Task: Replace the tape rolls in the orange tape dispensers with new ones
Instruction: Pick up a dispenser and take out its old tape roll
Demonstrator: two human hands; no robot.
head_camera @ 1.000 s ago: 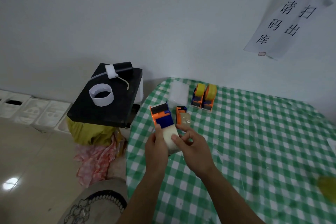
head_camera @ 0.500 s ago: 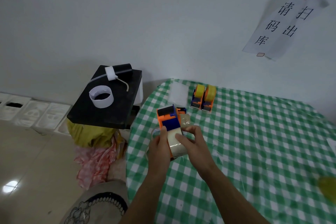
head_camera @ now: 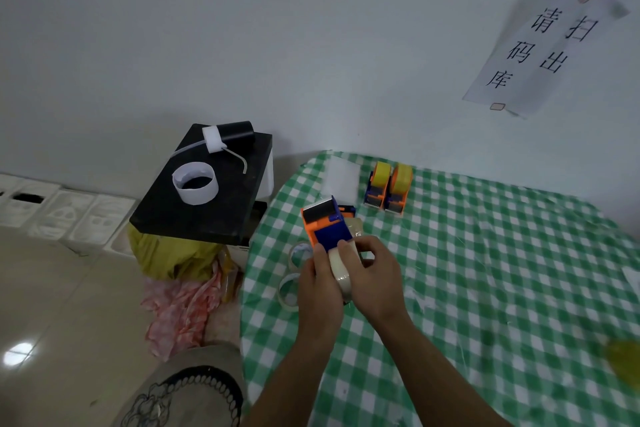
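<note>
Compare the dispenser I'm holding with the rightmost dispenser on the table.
The held dispenser is gripped by the left hand and right hand off the cloth; the rightmost dispenser stands on it untouched. The held dispenser carries a pale cream roll, the rightmost dispenser a yellow-orange roll. The held dispenser's roll end points toward the person, the rightmost dispenser's away. Both have orange bodies with blue parts.

Table (head_camera: 485,253), centre to right: green-and-white check cloth. Tape dispenser (head_camera: 323,229), frame centre: orange body, blue cover, black front. Tape roll (head_camera: 338,267) in it: cream. Two dispensers (head_camera: 396,199), above centre: orange and blue, with yellow rolls (head_camera: 403,175). Box (head_camera: 194,215), left of centre: black. Ring (head_camera: 195,184) on it: white. Sign (head_camera: 530,52), upper right: white, black characters. Bag (head_camera: 166,253): yellow.
</note>
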